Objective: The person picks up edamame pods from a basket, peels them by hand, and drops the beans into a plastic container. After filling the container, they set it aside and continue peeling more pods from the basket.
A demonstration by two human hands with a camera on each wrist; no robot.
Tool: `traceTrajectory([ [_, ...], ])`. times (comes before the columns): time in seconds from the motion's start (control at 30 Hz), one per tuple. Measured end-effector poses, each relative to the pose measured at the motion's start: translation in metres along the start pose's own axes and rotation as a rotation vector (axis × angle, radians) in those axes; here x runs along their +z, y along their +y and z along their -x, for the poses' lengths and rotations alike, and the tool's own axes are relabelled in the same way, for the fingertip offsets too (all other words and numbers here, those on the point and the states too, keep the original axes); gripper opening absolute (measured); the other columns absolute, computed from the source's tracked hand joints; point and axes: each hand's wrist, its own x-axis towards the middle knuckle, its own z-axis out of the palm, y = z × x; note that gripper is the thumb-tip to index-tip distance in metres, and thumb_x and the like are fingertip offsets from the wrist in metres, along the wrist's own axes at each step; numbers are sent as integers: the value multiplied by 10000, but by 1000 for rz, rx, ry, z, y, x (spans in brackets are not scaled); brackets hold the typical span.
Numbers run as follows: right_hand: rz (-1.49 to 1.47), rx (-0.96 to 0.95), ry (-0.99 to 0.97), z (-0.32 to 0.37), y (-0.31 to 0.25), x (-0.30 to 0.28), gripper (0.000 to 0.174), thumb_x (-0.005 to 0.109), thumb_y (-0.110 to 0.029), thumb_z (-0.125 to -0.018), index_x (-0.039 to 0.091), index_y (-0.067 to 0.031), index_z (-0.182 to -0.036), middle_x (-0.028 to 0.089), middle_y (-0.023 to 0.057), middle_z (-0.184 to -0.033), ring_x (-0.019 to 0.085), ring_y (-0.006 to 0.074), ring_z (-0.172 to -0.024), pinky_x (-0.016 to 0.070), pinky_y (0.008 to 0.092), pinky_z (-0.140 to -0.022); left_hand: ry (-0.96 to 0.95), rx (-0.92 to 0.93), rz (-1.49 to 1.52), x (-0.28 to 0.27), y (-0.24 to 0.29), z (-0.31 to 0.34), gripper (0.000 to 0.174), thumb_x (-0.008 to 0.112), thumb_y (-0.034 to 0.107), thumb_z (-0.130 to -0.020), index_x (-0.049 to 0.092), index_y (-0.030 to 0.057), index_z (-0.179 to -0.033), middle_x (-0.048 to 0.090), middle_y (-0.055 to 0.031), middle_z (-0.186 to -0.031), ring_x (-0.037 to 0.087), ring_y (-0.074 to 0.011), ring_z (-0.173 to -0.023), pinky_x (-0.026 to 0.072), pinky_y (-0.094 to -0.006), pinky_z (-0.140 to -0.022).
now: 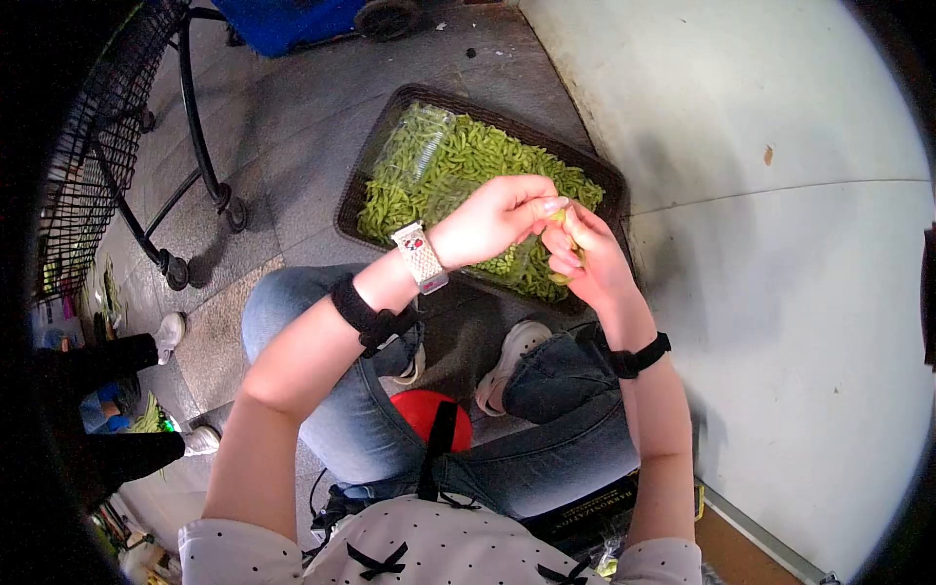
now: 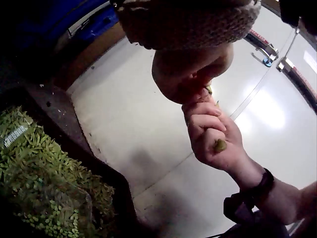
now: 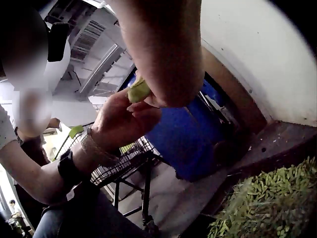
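My left hand [image 1: 492, 222] and my right hand [image 1: 597, 255] meet fingertip to fingertip above a dark woven tray [image 1: 349, 205]. Between them is a green bean pod [image 3: 138, 91], pinched by the left thumb and fingers and gripped by the right. Another bit of green pod [image 2: 220, 145] pokes out of the curled right fingers in the left wrist view. Below, the tray holds a heap of bean pods [image 1: 507, 151]. A clear plastic container [image 1: 414, 141] lies on the pods at the left, and shelled beans [image 2: 59, 223] show near the tray's front, partly behind my hands.
A white panel [image 1: 780, 253] rises along the right. Left of the tray stands a wheeled wire cart [image 1: 195, 127], with a blue bin [image 1: 292, 21] beyond. My knees flank a red round object [image 1: 426, 414]. Another person's shoes [image 1: 171, 336] show at far left.
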Motion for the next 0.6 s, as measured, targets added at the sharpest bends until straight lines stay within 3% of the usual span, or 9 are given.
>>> traceTrajectory([
  [0.23,-112,-62,-31,-1,4,11,210,392,-256,-895,455,-63,-840,382,-27,-601,298,28,-447,221,158,-384,78,149,-43,6,1,0,235,414,216,-893,465,30,-759,441,9,-650,410,-68,-632,366,-227,-580],
  [0.33,-172,-123,-21,1,5,15,204,395,-249,-895,455,-66,-828,376,-29,-593,297,31,-445,224,161,-387,151,199,-112,12,1,-1,175,420,158,-875,461,15,-783,497,-96,-654,502,-176,-621,409,-288,-600],
  [0.43,-177,-155,20,0,5,16,187,417,-230,-887,447,-75,-787,374,-29,-579,295,34,-443,231,168,-394,146,171,-253,13,13,2,185,398,177,-896,451,28,-800,425,-2,-675,400,-81,-641,370,-231,-603],
  [0.6,-57,-186,55,-6,-4,13,188,467,-208,-864,443,-74,-734,389,-24,-565,290,41,-433,237,181,-405,167,140,-212,13,5,-1,172,406,170,-892,446,30,-800,420,2,-693,397,-80,-669,363,-219,-614],
])
